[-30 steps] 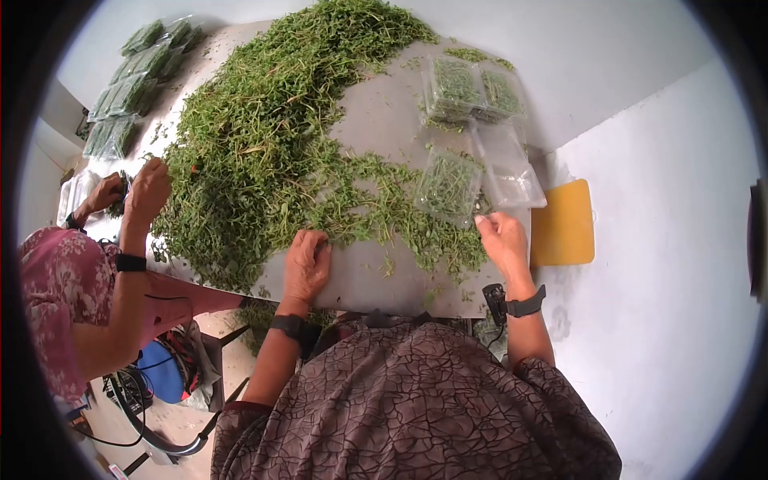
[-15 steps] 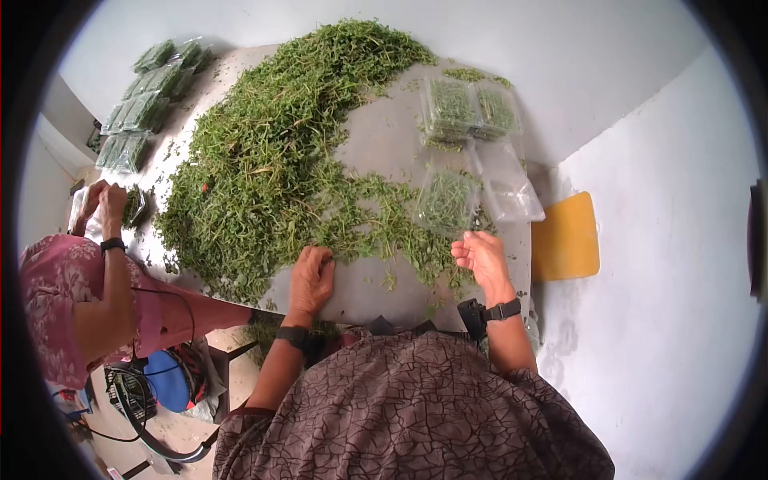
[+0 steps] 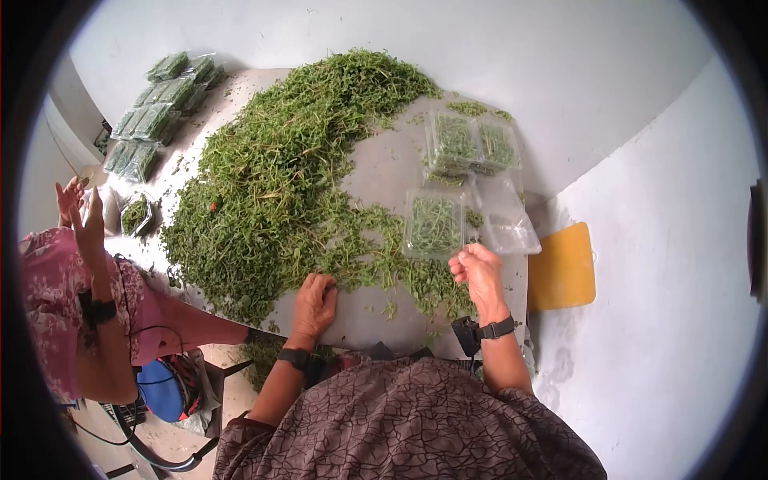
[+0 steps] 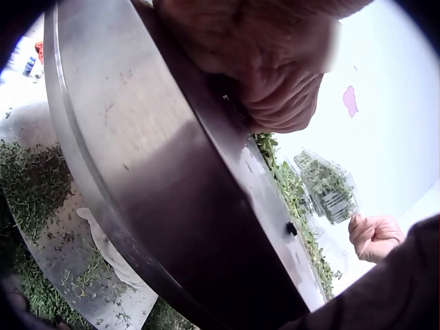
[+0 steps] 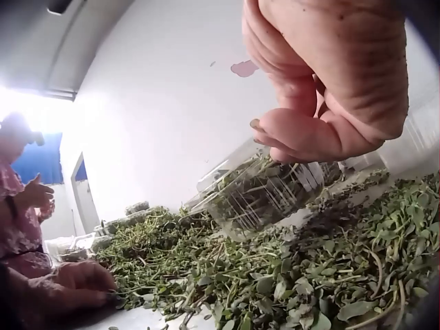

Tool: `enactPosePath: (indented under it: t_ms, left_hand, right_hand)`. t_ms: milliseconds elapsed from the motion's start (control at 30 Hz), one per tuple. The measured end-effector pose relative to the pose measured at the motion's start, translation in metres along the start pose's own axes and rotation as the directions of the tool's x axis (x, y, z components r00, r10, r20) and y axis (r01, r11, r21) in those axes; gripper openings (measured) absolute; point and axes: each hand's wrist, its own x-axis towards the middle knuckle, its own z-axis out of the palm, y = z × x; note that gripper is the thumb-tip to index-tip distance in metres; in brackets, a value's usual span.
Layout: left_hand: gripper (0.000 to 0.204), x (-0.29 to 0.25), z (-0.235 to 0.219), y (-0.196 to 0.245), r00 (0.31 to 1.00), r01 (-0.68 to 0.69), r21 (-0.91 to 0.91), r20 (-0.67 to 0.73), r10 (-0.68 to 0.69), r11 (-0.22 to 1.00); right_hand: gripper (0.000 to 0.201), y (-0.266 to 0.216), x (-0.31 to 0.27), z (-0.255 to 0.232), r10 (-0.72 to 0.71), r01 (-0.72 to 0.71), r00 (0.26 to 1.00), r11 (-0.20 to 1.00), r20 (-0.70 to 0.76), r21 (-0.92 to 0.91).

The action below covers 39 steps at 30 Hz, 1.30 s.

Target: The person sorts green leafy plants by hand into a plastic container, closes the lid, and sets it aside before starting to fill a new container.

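Observation:
My right hand [image 3: 480,272] pinches the near edge of a clear plastic box [image 3: 434,226] filled with leafy green stems. The box is tilted over the greens in the right wrist view, its ribbed side showing below my curled fingers [image 5: 302,134]. My left hand [image 3: 314,306] rests at the near table edge with loosely curled fingers, beside the spread greens; nothing shows in it. The left wrist view has it above the metal rim [image 4: 172,165] of the table. A large heap of greens [image 3: 272,168] covers the middle of the table.
Filled boxes [image 3: 454,144] stand at the back right, with clear empty boxes [image 3: 506,224] in front. Several packed boxes [image 3: 152,120] are stacked far left. Another person [image 3: 96,312] in pink sits left near a filled tray [image 3: 138,214]. A yellow board [image 3: 562,268] is beside the table.
The head view has tilted up. My right hand has brought the box slightly left and turned its face toward the head camera. The other person's hands have left the small tray and are raised.

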Motion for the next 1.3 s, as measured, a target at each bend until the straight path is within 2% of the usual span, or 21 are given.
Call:
enactPosePath:
  t_ms: [133, 200, 333, 533, 633, 700, 767, 833, 867, 933, 1033, 1167, 1233, 1300]
  left_hand:
    - [0.017, 0.001, -0.002, 0.004, 1.0, -0.015, -0.01, -0.008, 0.015, 1.0]
    - [0.017, 0.001, -0.003, 0.007, 1.0, 0.022, -0.032, 0.002, -0.021, 0.999]
    - [0.016, 0.001, -0.002, 0.007, 1.0, 0.029, -0.04, -0.011, -0.029, 0.999]
    - [0.017, 0.0, -0.002, 0.006, 0.998, 0.067, 0.004, -0.002, -0.067, 0.998]
    - [0.018, 0.0, -0.001, 0.003, 0.999, 0.037, 0.006, -0.002, -0.037, 0.999]
    - [0.019, -0.001, -0.002, 0.004, 0.993, 0.105, 0.038, 0.048, -0.106, 0.994]
    - [0.019, -0.001, -0.002, 0.005, 0.993, 0.104, 0.047, 0.045, -0.106, 0.994]
    - [0.019, 0.0, -0.002, 0.006, 0.994, 0.104, 0.052, 0.039, -0.106, 0.993]
    - [0.019, 0.0, -0.002, 0.007, 0.995, 0.09, 0.034, 0.03, -0.091, 0.995]
    - [0.019, -0.001, -0.003, 0.008, 0.996, 0.09, 0.021, 0.01, -0.09, 0.996]
    - [0.019, 0.0, -0.003, 0.01, 0.992, 0.124, -0.011, 0.015, -0.124, 0.992]
    - [0.019, 0.001, -0.002, 0.008, 0.995, 0.101, 0.013, 0.012, -0.101, 0.995]
    - [0.019, 0.001, -0.001, 0.009, 0.996, 0.086, 0.002, 0.001, -0.086, 0.996]
    - [0.018, 0.001, -0.002, 0.011, 0.994, 0.106, 0.001, 0.0, -0.106, 0.994]
  right_hand:
    - [0.011, -0.01, 0.022, 0.018, -0.025, 0.025, 0.997, 1.0, 0.073, 0.006]
    - [0.011, -0.017, 0.035, 0.028, -0.039, 0.041, 0.994, 0.999, 0.106, -0.02]
    - [0.011, -0.019, 0.07, 0.048, -0.017, 0.017, 0.99, 1.0, 0.138, 0.002]
    - [0.01, -0.014, 0.124, 0.069, -0.029, 0.026, 0.992, 0.999, 0.121, 0.026]
    - [0.014, -0.004, 0.141, 0.071, -0.04, 0.033, 0.999, 0.982, 0.037, 0.186]
    - [0.017, 0.002, 0.143, 0.073, -0.021, 0.017, 1.0, 0.967, 0.013, 0.256]
    - [0.02, 0.006, 0.137, 0.075, -0.001, 0.004, 1.0, 0.947, -0.009, 0.32]
    - [0.023, 0.01, 0.129, 0.075, 0.066, -0.093, 0.991, 0.964, 0.117, 0.25]
    - [0.023, 0.01, 0.127, 0.075, 0.07, -0.098, 0.99, 0.965, 0.124, 0.244]
    - [0.025, 0.009, 0.126, 0.08, 0.05, -0.126, 0.96, 0.955, 0.276, 0.268]
    - [0.026, 0.007, 0.13, 0.091, 0.049, -0.17, 0.944, 0.919, 0.326, 0.354]
    - [0.027, 0.011, 0.141, 0.105, 0.041, -0.186, 0.941, 0.892, 0.336, 0.412]
    - [0.029, 0.013, 0.142, 0.111, 0.01, -0.207, 0.931, 0.84, 0.366, 0.502]
    - [0.03, 0.014, 0.143, 0.117, 0.008, -0.199, 0.935, 0.84, 0.354, 0.506]
